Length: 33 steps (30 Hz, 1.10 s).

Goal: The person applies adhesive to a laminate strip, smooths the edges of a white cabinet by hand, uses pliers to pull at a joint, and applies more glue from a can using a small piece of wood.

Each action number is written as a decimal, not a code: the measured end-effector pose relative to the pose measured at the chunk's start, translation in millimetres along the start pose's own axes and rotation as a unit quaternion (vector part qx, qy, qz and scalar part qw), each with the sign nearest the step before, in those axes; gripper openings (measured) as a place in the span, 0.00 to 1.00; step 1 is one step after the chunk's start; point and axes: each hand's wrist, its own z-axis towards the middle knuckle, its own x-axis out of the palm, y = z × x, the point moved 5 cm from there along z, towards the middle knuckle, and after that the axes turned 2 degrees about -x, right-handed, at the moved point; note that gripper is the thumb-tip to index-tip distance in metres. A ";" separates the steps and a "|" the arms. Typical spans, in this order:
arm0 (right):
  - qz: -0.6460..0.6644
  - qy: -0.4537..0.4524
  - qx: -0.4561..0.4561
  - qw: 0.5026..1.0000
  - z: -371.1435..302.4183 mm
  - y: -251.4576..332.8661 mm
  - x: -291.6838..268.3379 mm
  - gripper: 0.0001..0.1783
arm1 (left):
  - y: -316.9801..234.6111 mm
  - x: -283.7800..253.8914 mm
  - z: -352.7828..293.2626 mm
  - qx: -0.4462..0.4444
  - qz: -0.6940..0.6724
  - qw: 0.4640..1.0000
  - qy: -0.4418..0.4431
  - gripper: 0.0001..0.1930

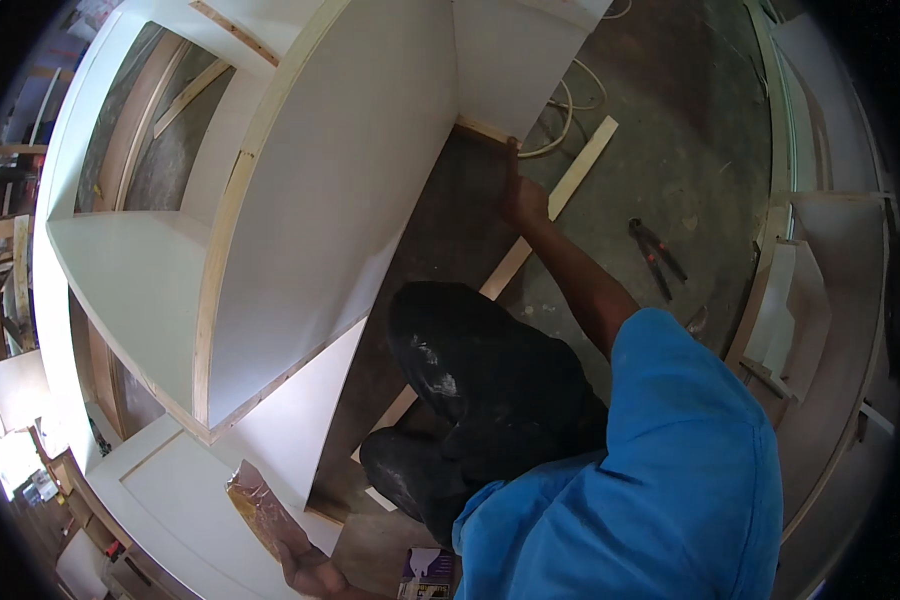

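Note:
A large white panel cabinet with bare wood edges fills the middle and left of the view, lying tilted on the floor. My right hand reaches out to its far lower corner and grips the wooden edge strip there; part of the fingers is hidden in shadow. Low on the left, my left hand is closed around a clear plastic bag with something yellowish-brown inside. That bag is beside the cabinet's near corner, in front of a white panel.
A long wooden batten lies on the concrete floor under my right arm. Red-handled pincers rest to its right, and a pale hose coils beyond. A purple box is beside me. More white cabinet frames line the right side.

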 end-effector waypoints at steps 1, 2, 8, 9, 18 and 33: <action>-0.002 -0.002 0.004 1.000 -4.0 -4.5 -2.5 0.59 | -1.2 2.2 4.4 0.011 0.010 1.000 -0.011 0.27; -0.005 -0.010 0.011 1.000 -7.0 -7.8 -4.3 0.59 | -1.6 19.9 4.7 -0.001 -0.011 1.000 0.006 0.27; 0.002 0.007 0.017 1.000 -0.1 5.9 -12.8 0.59 | -7.8 53.8 5.4 -0.047 -0.035 0.997 0.058 0.27; 0.003 0.013 0.012 1.000 0.8 6.2 -13.1 0.58 | -8.8 52.6 5.8 -0.048 -0.025 0.997 0.054 0.28; -0.017 0.014 0.014 1.000 -0.9 -5.2 -21.8 0.56 | -7.0 71.3 -5.8 -0.031 -0.008 0.997 0.070 0.27; 0.038 -0.100 -0.054 0.993 60.6 54.8 27.3 0.56 | -8.2 56.6 3.7 -0.037 -0.007 0.999 0.017 0.27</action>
